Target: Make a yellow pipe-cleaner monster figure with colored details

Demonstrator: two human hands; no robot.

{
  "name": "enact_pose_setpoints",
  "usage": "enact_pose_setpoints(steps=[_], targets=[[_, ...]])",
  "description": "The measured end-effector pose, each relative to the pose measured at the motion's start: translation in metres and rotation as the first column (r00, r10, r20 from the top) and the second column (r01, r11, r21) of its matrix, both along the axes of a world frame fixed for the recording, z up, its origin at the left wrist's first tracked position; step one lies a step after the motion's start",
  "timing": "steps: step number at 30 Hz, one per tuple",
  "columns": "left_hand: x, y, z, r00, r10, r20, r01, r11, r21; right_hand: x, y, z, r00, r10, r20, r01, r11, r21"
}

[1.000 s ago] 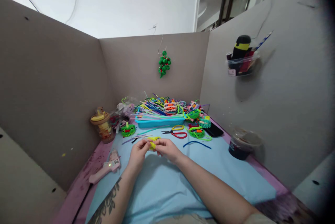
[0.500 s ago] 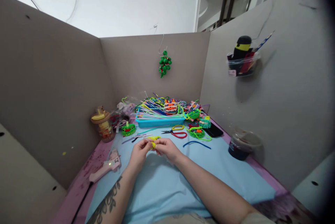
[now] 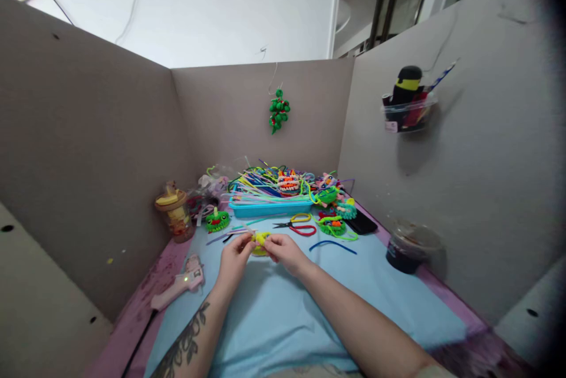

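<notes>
Head view shows us both hands meeting over the blue sheet (image 3: 283, 313) that covers the worktop, inside a grey cardboard booth. Between them sits a yellow pipe-cleaner piece (image 3: 260, 240), small and bunched up. Its wider span runs roughly side to side, from one hand across to the other, and we cannot tell one end from the other at this size. The left hand (image 3: 234, 257) pinches its left side with fingertips closed on it, and the right hand (image 3: 286, 252) grips its right side the same way, so the piece lies at the far tips of both hands, held just above the sheet. Just beyond it we see the red and yellow scissors (image 3: 295, 224) lying flat, and to their right a blue pipe cleaner (image 3: 332, 245) curved on the sheet. A teal tray (image 3: 269, 209) heaped with coloured pipe cleaners stands farther back, with a green frog figure (image 3: 216, 220) to its left. Near the left forearm a pink glue gun (image 3: 179, 283) lies on the worktop edge, and a dark lidded cup (image 3: 409, 245) stands well apart on the right
</notes>
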State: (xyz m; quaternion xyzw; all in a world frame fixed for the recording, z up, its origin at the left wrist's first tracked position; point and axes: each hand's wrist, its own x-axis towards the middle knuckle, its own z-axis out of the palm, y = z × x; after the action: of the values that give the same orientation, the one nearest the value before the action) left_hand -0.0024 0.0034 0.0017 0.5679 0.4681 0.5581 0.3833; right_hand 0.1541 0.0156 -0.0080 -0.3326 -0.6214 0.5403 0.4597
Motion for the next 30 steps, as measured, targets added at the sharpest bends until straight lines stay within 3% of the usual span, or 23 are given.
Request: enact_pose_setpoints(steps=[4, 7, 13, 20, 30], targets=[[-0.001, 0.001, -0.003, 0.997, 0.038, -0.071, -0.036, 0.999, 0.022, 0.002, 0.007, -0.001, 0.994, -0.112, 0.015, 0.111, 0.993, 0.030], [-0.002, 0.001, -0.003, 0.997, 0.023, -0.077, -0.023, 1.000, 0.001, 0.002, 0.009, -0.004, 0.976, -0.209, 0.055, 0.201, 0.971, 0.130], [0.003, -0.005, 0.005, 1.000, -0.020, 0.010, 0.020, 0.998, -0.053, 0.002, 0.007, -0.007, 0.886, -0.442, 0.144, 0.358, 0.846, 0.396], [0.007, -0.009, 0.008, 0.998, -0.054, 0.029, 0.056, 0.995, -0.083, 0.003, 0.007, -0.010, 0.827, -0.556, 0.091, 0.425, 0.722, 0.545], [0.005, -0.004, -0.003, 0.998, -0.058, 0.003, 0.058, 0.997, -0.054, 0.000, 0.004, -0.014, 0.764, -0.623, 0.168, 0.419, 0.677, 0.605]])
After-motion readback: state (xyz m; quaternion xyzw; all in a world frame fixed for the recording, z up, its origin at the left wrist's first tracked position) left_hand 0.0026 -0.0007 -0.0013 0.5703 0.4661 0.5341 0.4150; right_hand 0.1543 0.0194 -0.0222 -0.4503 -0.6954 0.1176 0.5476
